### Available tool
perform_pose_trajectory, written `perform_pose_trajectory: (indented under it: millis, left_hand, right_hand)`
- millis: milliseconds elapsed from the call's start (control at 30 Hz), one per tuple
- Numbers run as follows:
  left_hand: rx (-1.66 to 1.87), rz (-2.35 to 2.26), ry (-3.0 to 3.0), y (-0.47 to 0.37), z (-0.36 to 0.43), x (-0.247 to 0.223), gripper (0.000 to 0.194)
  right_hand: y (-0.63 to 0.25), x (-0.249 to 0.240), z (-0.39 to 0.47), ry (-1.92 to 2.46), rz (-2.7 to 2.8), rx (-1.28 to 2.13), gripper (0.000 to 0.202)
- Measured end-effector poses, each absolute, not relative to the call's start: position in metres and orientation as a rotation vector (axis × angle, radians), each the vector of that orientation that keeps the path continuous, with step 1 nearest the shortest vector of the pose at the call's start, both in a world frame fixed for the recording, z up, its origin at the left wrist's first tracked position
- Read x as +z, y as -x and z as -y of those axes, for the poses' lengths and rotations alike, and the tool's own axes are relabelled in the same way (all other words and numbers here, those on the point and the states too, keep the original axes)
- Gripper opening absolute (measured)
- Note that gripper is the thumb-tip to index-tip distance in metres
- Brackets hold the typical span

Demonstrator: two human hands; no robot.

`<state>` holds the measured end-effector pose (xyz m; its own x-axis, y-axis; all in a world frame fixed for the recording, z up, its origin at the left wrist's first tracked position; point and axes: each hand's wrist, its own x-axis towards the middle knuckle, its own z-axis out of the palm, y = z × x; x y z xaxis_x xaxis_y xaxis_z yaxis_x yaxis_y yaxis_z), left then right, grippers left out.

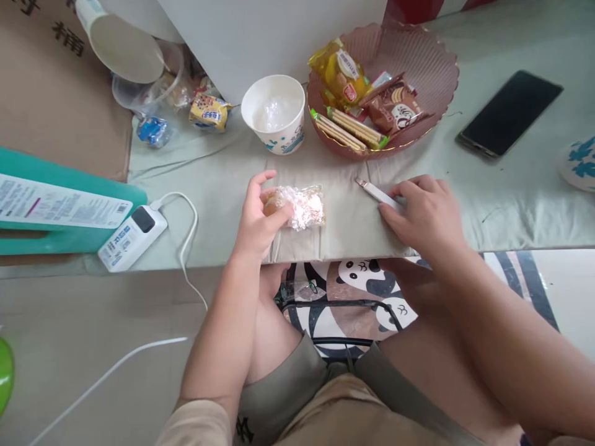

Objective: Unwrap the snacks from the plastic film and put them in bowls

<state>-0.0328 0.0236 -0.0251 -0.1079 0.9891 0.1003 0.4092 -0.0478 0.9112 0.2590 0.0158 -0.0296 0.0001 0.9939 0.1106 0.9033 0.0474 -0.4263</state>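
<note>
Far left: teal box [56,204] with a printed white label lies flat on the table, a white power bank [131,237] just beside its right end, white cable [188,229] looping off it toward the table edge. Behind these, a clear plastic container [149,83] and a small yellow snack packet [209,111]. Centre: left hand [258,217] rests on the pale green cloth [511,192], fingers curled over the left end of a clear-wrapped pastry [297,207]; thumb and fingers are closed around it, and the wrapper lies on the cloth near the table's front edge. Behind it, a white paper cup [274,114] stands upright, clear plastic inside. Right of the cup, a pinkish ribbed bowl [418,62] holds several wrapped snacks. Right hand [421,214] lies palm down on the cloth, fingers folded over the handle end of a small knife [374,191]; blade tip points left, toward the pastry, well apart from it. Far right: dark phone [509,113], face up.
</note>
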Motion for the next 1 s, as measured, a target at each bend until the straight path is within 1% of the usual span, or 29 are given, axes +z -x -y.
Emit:
perform_pose_trajectory:
  millis: [67,167,200,233,267,367,400,467,533,633,767,1000]
  left_hand:
    - [1.116,-1.515,-1.396,0.026,-0.031,-0.030,0.047]
    - [1.018,-1.476,-1.374,0.017,-0.035,-0.030,0.026]
    - [0.995,-1.475,-1.417,0.016,-0.035,-0.029,0.023]
    - [0.988,-1.481,-1.479,0.015,-0.035,-0.029,0.022]
    - [0.991,-1.493,-1.552,0.014,-0.033,-0.029,0.026]
    - [1.000,-1.539,-1.740,0.011,-0.028,-0.029,0.052]
    - [0.994,-1.543,-1.772,0.010,-0.026,-0.029,0.058]
    - [0.992,-1.531,-1.813,0.007,-0.023,-0.028,0.063]
    - [1.008,-1.522,-1.846,0.003,-0.020,-0.027,0.061]
    - [1.022,-1.525,-1.928,-0.001,-0.018,-0.024,0.052]
    - [0.987,-1.476,-2.004,-0.004,-0.019,-0.024,0.054]
    - [0.995,-1.543,-1.782,-0.002,-0.025,-0.029,0.048]
  right_hand:
    - [-0.253,-0.024,-0.014,1.854,1.899,0.438,0.014]
    - [-0.240,-0.011,-0.009,1.719,1.800,0.826,0.016]
    - [-0.235,-0.008,-0.008,1.665,1.778,0.947,0.018]
    - [-0.230,-0.005,-0.006,1.615,1.767,1.028,0.020]
    - [-0.226,-0.002,-0.004,1.575,1.767,1.069,0.021]
    - [-0.218,0.000,-0.002,1.506,1.800,1.014,0.024]
    - [-0.217,0.000,-0.001,1.494,1.811,0.978,0.025]
    - [-0.215,-0.001,-0.001,1.476,1.837,0.913,0.026]
    - [-0.213,-0.002,0.000,1.465,1.867,0.874,0.027]
    - [-0.210,-0.004,0.002,1.504,1.852,0.833,0.027]
    - [-0.207,-0.007,0.002,1.566,1.781,0.828,0.026]
    - [-0.217,-0.009,0.001,1.578,1.864,0.840,0.026]
